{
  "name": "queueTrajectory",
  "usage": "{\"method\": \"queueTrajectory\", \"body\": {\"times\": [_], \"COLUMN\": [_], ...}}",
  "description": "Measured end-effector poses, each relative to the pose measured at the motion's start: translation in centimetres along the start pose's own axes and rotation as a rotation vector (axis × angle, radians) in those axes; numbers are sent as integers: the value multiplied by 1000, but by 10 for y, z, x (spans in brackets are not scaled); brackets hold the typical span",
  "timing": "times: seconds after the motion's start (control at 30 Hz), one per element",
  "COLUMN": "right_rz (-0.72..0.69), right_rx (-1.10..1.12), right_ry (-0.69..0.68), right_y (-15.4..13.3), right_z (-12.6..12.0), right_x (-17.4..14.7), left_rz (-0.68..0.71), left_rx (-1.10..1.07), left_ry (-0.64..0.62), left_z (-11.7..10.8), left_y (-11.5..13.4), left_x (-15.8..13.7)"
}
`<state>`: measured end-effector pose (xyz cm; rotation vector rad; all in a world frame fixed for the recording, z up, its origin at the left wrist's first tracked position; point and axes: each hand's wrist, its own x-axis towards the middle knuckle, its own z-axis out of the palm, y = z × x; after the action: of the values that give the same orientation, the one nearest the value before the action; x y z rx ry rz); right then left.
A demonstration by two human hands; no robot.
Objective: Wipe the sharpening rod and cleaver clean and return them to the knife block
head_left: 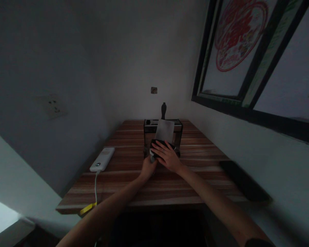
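In the head view, both of my hands are at a small black object (154, 142) low over the table, in front of a dark-framed box-like holder (181, 132). My left hand (148, 167) closes round its lower left side, where a pale grey part shows; the fingertips are mostly hidden. Across its top lies my right hand (168, 158), palm down with fingers stretched out and slightly apart. Behind the black object rises a pale flat sheet or blade (165, 130), tilted slightly right. Whether the two are joined, I cannot tell. A black handle (164, 109) stands upright behind the holder's top.
On the left of the striped wooden table (128, 185) lies a white power bank (103, 159) with a white cable (95, 188) and yellow strap (87, 208). A dark flat object (244, 180) lies at the right edge. Walls enclose the back and sides; a dark-framed window (221, 101) is at right.
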<state>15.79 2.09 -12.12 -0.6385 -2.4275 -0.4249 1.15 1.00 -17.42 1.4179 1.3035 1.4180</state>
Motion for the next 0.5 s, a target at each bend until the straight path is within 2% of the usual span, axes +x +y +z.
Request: {"method": "queueTrajectory", "body": {"times": [0.5], "right_rz": [65], "right_rx": [-86], "right_ry": [122], "right_y": [47], "right_z": [-22], "right_x": [37], "left_rz": [-43], "left_rx": [31], "left_ry": [2], "left_z": [2], "left_y": [2], "left_x": [-2]}}
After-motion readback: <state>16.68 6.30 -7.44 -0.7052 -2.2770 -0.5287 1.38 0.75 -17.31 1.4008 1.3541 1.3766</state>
